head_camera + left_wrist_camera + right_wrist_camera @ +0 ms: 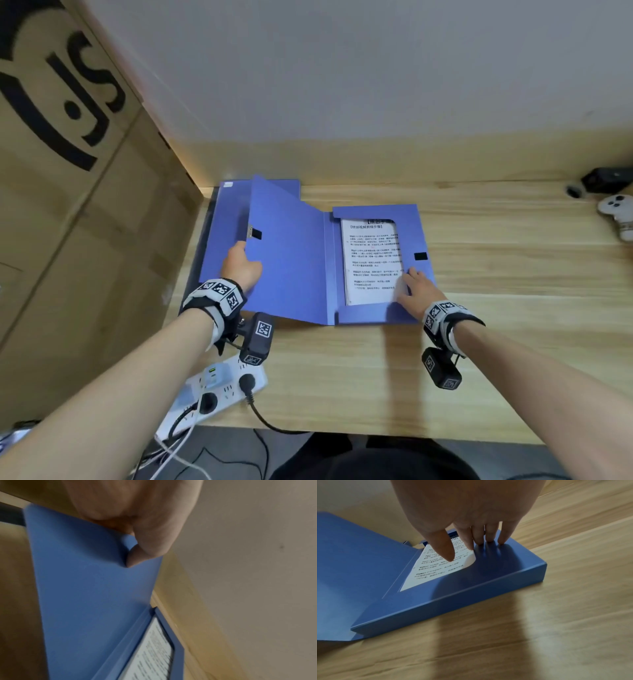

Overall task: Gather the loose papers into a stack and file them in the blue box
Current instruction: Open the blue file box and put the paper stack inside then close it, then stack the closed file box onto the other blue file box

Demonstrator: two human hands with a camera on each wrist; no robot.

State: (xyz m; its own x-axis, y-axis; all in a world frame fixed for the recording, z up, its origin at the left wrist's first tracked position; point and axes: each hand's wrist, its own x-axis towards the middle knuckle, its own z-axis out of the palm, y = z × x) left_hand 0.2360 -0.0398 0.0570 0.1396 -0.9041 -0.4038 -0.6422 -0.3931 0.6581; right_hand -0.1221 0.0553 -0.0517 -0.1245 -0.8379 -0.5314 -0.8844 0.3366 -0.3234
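The blue box [376,316] lies open on the wooden table. The stack of printed papers [371,260] sits inside its tray, tucked under the blue edge flaps. My left hand [241,263] grips the left edge of the lid [291,260] and holds it partly raised; in the left wrist view the thumb [137,555] presses the lid's [94,588] inner face, with the fingers hidden behind it. My right hand [416,291] rests flat at the tray's near right. Its straight fingers [489,534] touch the box's side flap [496,563] and the papers [436,566].
A big cardboard box [68,205] stands close on the left. A white power strip [219,387] with plugs and cables lies at the front left table edge. A white controller [616,212] and a black device [606,178] sit far right. Another flat blue panel [274,185] lies behind the lid.
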